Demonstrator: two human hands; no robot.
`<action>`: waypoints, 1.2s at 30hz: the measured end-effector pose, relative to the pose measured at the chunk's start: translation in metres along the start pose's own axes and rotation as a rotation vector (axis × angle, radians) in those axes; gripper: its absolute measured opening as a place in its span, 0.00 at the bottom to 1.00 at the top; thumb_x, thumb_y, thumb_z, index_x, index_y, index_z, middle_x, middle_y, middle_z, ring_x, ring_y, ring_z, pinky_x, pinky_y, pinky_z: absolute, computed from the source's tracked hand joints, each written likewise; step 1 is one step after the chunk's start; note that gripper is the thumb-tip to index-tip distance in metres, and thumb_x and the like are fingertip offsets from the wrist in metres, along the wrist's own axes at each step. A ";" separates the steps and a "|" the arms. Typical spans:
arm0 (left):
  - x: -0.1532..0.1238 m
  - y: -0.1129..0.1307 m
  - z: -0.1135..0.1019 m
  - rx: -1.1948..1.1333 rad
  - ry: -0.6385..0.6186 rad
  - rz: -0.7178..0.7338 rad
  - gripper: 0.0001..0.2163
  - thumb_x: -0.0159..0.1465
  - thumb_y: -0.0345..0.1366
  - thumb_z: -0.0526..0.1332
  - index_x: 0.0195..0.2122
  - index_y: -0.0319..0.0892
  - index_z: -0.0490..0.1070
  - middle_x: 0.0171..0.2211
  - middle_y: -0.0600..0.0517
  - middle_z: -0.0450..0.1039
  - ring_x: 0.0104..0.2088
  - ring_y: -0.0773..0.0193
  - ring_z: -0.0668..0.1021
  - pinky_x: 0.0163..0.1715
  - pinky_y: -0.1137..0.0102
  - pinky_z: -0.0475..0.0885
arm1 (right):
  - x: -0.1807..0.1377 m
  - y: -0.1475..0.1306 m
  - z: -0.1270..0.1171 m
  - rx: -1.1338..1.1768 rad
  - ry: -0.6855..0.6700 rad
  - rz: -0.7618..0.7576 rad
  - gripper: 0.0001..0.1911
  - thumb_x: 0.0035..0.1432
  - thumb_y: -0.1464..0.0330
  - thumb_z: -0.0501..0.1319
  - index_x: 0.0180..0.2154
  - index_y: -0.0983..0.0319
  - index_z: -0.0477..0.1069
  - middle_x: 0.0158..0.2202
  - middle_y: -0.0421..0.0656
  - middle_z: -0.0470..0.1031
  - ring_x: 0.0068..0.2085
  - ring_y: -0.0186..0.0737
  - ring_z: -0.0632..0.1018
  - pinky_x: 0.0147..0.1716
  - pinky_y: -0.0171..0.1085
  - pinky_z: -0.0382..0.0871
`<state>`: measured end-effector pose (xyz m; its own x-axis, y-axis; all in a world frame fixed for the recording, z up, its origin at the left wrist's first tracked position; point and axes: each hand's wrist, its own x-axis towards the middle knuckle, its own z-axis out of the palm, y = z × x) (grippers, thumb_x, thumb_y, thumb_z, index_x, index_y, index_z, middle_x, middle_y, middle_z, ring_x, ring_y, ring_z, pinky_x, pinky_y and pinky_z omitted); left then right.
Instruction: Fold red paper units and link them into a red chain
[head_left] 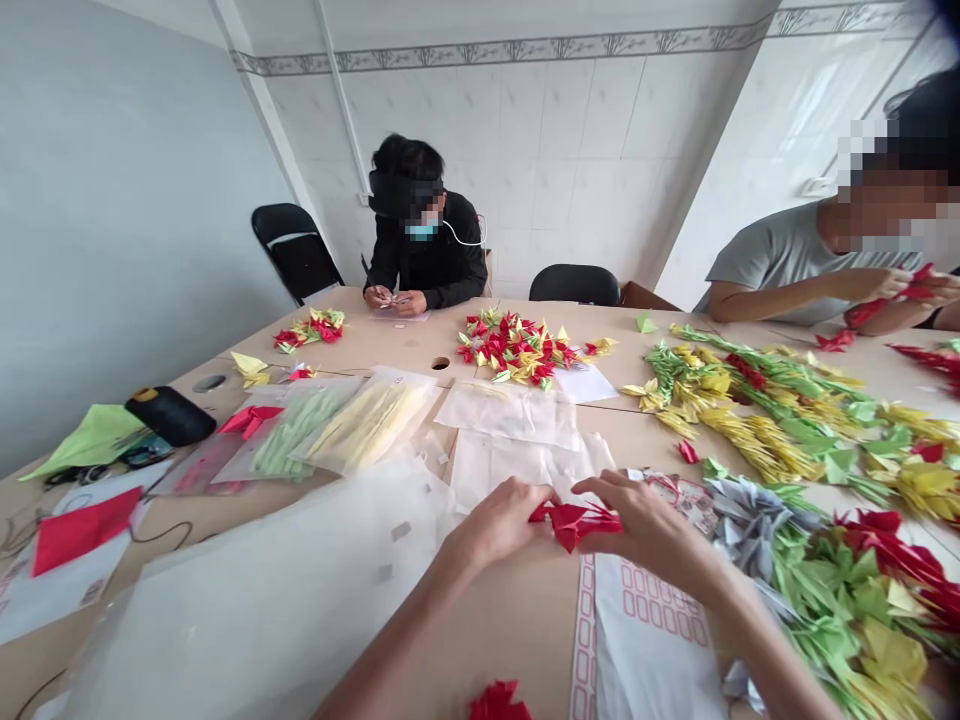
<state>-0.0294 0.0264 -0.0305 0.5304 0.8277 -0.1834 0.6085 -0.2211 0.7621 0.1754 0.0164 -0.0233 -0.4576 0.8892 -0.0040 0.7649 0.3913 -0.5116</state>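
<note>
A red folded-paper crane (571, 527) is stretched between my two hands above the table, its pointed ends showing. My left hand (504, 518) pinches its left end, fingers curled together. On the other side, my right hand (641, 515) grips its right end, and the fingers partly cover the paper. Below them, near the front edge, lies another red folded-paper piece (500, 702). Close to my right wrist is a white sheet with red-outlined labels (660, 610). Clear plastic bags (517, 455) lie flat just beyond my hands.
Bundles of yellow and green folded paper (750, 410) and a mixed heap (825, 590) cover the right side. A red-and-yellow pile (517, 345) sits mid-table. Left are a black thread spool (171, 415), red paper (86, 530) and plastic sheeting (262, 590). Two people sit opposite and right.
</note>
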 end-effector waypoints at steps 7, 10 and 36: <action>0.004 -0.003 -0.002 -0.003 0.039 0.086 0.30 0.54 0.36 0.62 0.58 0.45 0.58 0.23 0.57 0.67 0.24 0.66 0.69 0.25 0.75 0.62 | 0.017 0.010 0.019 0.094 0.070 0.102 0.07 0.53 0.67 0.58 0.28 0.61 0.74 0.27 0.40 0.71 0.27 0.36 0.71 0.28 0.33 0.60; 0.005 -0.012 -0.007 -0.100 -0.059 0.078 0.36 0.47 0.35 0.68 0.59 0.46 0.57 0.31 0.55 0.71 0.27 0.66 0.71 0.27 0.74 0.64 | 0.016 0.019 0.011 0.083 0.062 0.077 0.07 0.52 0.67 0.59 0.27 0.61 0.74 0.24 0.39 0.70 0.25 0.35 0.68 0.26 0.33 0.58; 0.004 -0.008 -0.025 -0.346 0.021 -0.042 0.21 0.48 0.38 0.69 0.44 0.44 0.72 0.35 0.52 0.76 0.37 0.60 0.76 0.38 0.69 0.67 | 0.020 0.014 0.014 0.394 0.131 0.108 0.06 0.51 0.66 0.62 0.26 0.62 0.74 0.25 0.38 0.67 0.26 0.32 0.67 0.27 0.32 0.56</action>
<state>-0.0466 0.0445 -0.0222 0.4947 0.8436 -0.2086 0.3912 -0.0019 0.9203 0.1708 0.0365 -0.0428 -0.3033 0.9527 0.0208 0.5624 0.1966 -0.8032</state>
